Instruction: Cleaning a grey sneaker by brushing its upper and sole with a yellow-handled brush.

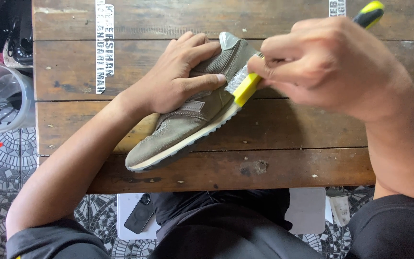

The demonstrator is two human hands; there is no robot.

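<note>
**Two hands brushing a shoe on a wooden table**

Head view, looking straight down: an olive-green sneaker point(188, 122) with a pale sole is lying on its side across the middle of a dark wooden table point(283, 139), its toe pointing toward the near left edge and its heel toward the far right. It is tipped this way, it seems, so that the sole edge and heel are facing the brush.

The left hand point(180, 74) is pressing down flat on the shoe's upper, fingers spread and half curled around the collar, thumb lying along the side. This looks like a hold meant to be keeping the shoe from sliding.

The right hand point(334, 64) is closed tightly around a yellow-handled brush point(245, 84), fingers wrapped over the handle, whose black-and-yellow end is sticking out toward the far right edge. The white bristles are touching the heel area.

Beyond the left edge a clear plastic container point(1, 96) is sitting over patterned tile. Below the near edge a dark phone point(139, 213) is resting on a white seat.
</note>
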